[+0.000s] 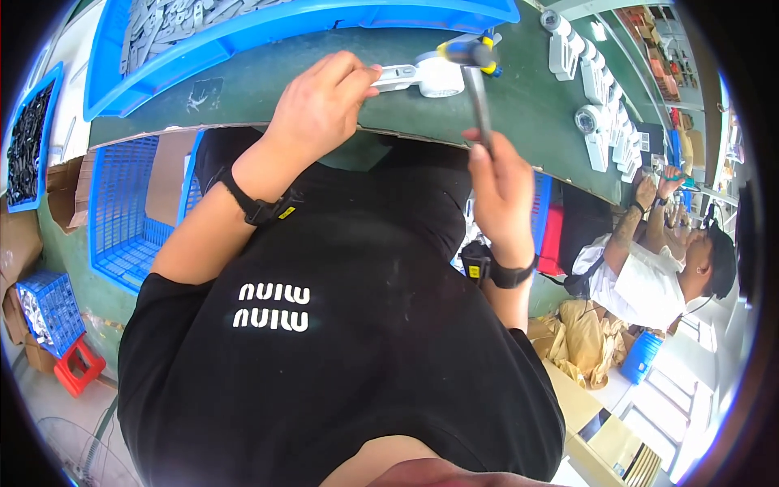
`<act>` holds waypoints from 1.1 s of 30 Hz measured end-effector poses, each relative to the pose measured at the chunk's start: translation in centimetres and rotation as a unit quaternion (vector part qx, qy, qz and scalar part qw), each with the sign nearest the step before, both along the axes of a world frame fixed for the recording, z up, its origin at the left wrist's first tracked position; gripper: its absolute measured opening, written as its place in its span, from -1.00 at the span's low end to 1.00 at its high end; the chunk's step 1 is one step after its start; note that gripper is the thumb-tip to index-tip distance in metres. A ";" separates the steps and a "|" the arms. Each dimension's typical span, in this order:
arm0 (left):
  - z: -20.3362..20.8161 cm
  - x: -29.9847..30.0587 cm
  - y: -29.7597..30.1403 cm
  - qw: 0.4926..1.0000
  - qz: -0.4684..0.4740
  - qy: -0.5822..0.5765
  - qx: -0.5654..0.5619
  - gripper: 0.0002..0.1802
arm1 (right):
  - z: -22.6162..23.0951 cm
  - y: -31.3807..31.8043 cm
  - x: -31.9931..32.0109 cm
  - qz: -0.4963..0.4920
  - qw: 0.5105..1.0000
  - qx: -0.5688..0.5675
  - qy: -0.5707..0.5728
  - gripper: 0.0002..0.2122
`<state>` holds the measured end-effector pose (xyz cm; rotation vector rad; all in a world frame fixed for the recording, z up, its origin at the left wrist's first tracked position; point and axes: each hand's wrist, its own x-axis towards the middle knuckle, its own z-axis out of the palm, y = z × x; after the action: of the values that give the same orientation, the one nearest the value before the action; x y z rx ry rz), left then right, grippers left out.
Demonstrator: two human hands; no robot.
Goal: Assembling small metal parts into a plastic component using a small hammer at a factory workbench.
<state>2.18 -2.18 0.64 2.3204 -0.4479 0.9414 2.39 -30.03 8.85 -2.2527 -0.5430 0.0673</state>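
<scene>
My left hand [318, 104] is closed on the near end of a light grey plastic handle [396, 78], holding it down on the green bench. At its far end the handle meets a white round-headed part [442, 79]. My right hand [503, 193] grips the metal shaft of a hammer [480, 101]. Its dark and yellow head is over the right side of the white part; I cannot tell whether they touch. Behind the hammer head lies a yellow-and-black tool [492, 42], mostly hidden, its kind unclear.
A blue bin [243, 40] of flat grey plastic pieces stands at the back left, beside a smaller blue tray [55, 138] of black parts. Several white round-headed units [596, 130] line the right of the bench [519, 114]. A co-worker [641, 276] works at far right.
</scene>
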 end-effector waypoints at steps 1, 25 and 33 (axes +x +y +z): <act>0.0 0.0 -0.1 1.000 -0.007 -0.007 -0.003 -0.72 | 0.5 -0.6 -0.5 -0.009 0.998 0.064 0.022 -0.83; 0.0 -0.1 -0.4 1.000 0.004 0.001 -0.013 -0.80 | -1.3 1.5 -2.4 -0.037 0.904 0.408 0.117 -0.87; -0.3 -0.1 -0.2 1.000 0.007 0.000 -0.006 -0.78 | -0.7 0.3 -1.7 -0.029 0.925 0.335 0.176 -0.88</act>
<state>2.05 -2.41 0.34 2.3158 -0.4267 0.9485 0.66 -29.71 8.13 -1.5358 -0.2477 0.2164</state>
